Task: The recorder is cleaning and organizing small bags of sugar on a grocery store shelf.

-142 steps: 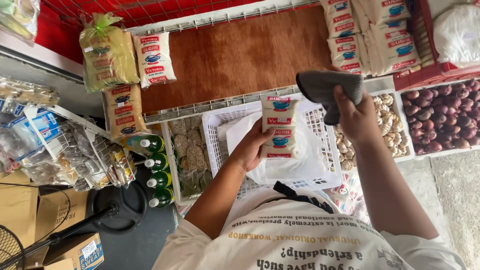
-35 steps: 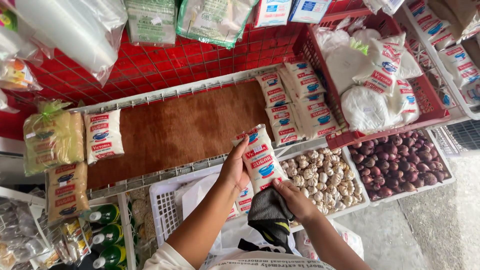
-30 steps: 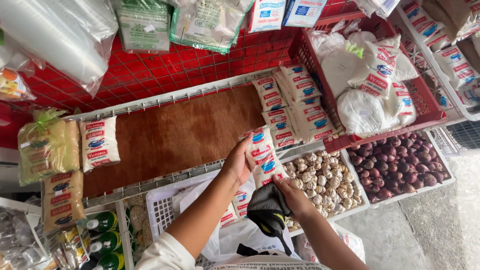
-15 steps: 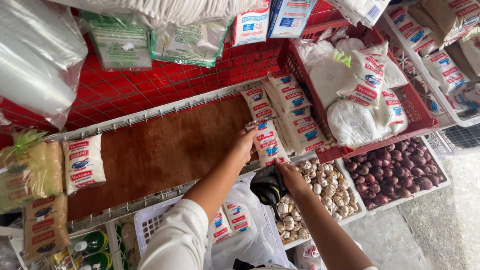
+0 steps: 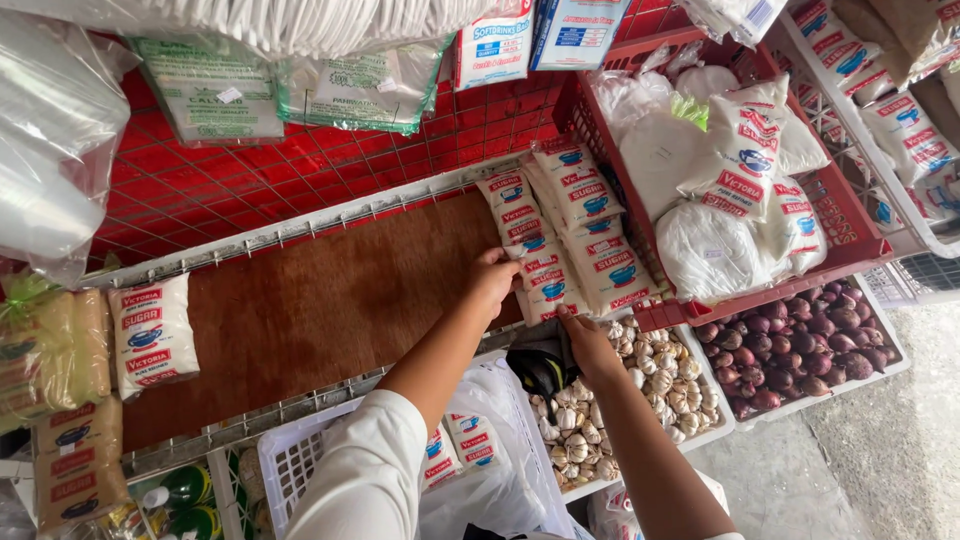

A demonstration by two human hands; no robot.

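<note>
Sugar packet [image 5: 545, 283] — lies on the brown shelf [image 5: 300, 310], at its right end against the packet stack [image 5: 570, 225]. Left hand [image 5: 492, 280]: fingers clamped on the packet's left edge. Right hand [image 5: 588, 345]: fingertips pinch its lower edge — garlic tray [image 5: 655, 385] just below.

Bright, even daylight fills the scene, with soft shadows only. The clear plastic bags [image 5: 50, 130] at far left catch pale glare. Focus is sharp across the middle, while the near sleeve [image 5: 365, 480] is slightly soft. Wide-angle distortion bends the wire shelf rim [image 5: 300, 220] and stretches the edges.
</note>
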